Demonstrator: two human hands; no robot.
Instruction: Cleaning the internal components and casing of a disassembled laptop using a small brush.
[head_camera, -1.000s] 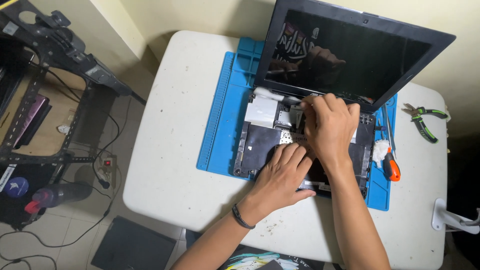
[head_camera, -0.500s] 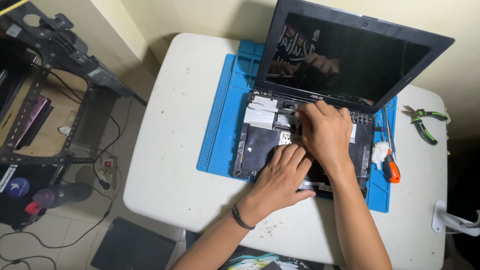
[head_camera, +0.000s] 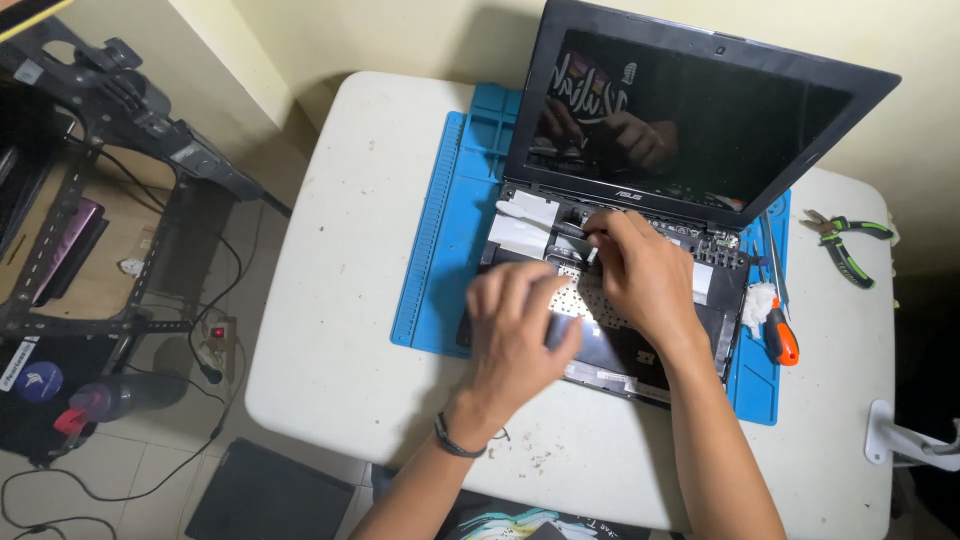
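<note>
Laptop (head_camera: 640, 240): open on a blue mat (head_camera: 450, 240), on a white table (head_camera: 340, 300); screen dark, lid up.
Base: I see the keyboard cover already off; bare frame, white patches and metal shielding show at the left and rear.
Right hand (head_camera: 645, 275): over the rear middle of the base, just below the hinge; fingertips pinch a small pale piece, which I take for a connector or tape tab. Too small to say which.
Left hand (head_camera: 520, 330): blurred, over the front left of the base, fingers curled downward. I cannot tell whether it grips anything or only rests there.
Progress, my judgement: opening stage done; work now sits at one small fitting near the hinge. The base is still in its shell, screen still attached, so most of the strip-down or refit looks undone.
Screwdriver (head_camera: 780, 335): orange handle, on the mat's right edge, beside a white wad (head_camera: 757, 303); untouched.
Pliers (head_camera: 848, 245): green grips, on the table right of the mat, well apart from both hands.
Floor, left: black stand (head_camera: 110, 90), cables, a dark bottle (head_camera: 120, 395).
</note>
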